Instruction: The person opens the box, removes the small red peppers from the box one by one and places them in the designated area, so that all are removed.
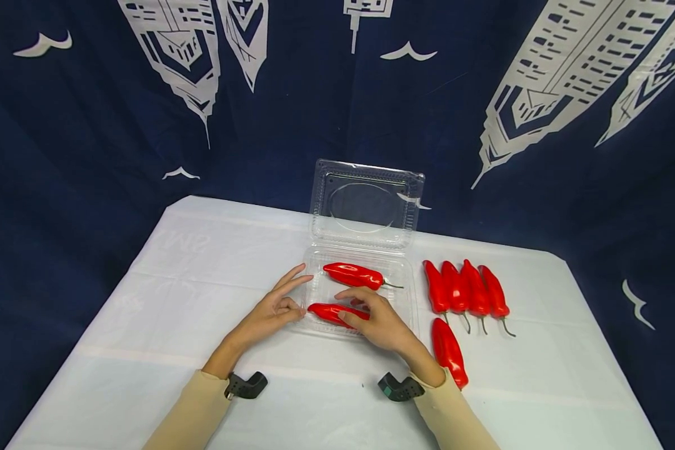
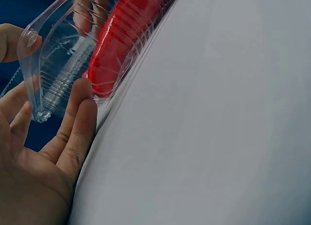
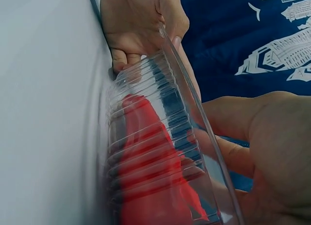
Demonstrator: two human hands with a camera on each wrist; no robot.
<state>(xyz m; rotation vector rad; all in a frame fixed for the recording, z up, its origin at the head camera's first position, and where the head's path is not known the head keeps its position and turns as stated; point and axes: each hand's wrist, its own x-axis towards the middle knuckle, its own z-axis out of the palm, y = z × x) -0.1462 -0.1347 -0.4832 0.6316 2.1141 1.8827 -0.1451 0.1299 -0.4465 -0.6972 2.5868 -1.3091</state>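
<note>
A clear plastic clamshell container [image 1: 406,315] lies with its lid raised, holding two red peppers. The far red pepper [image 1: 351,274] lies crosswise with its green stem to the right. My left hand [image 1: 272,312] is at the container's left side; in the left wrist view its thumb sits on the rim and two fingertips press the outer wall. Over the near side, my right hand [image 1: 384,320] reaches into the container and holds the near red pepper [image 1: 324,310] between thumb and fingers. That pepper's stem end is hidden under the hand.
Several red peppers [image 1: 465,290] stand in a row right of the container, stems toward me. Another red pepper [image 1: 449,350] lies nearer, beside my right forearm. The raised lid [image 1: 365,206] leans back at the white table's far edge, before a dark blue printed cloth [image 1: 315,112].
</note>
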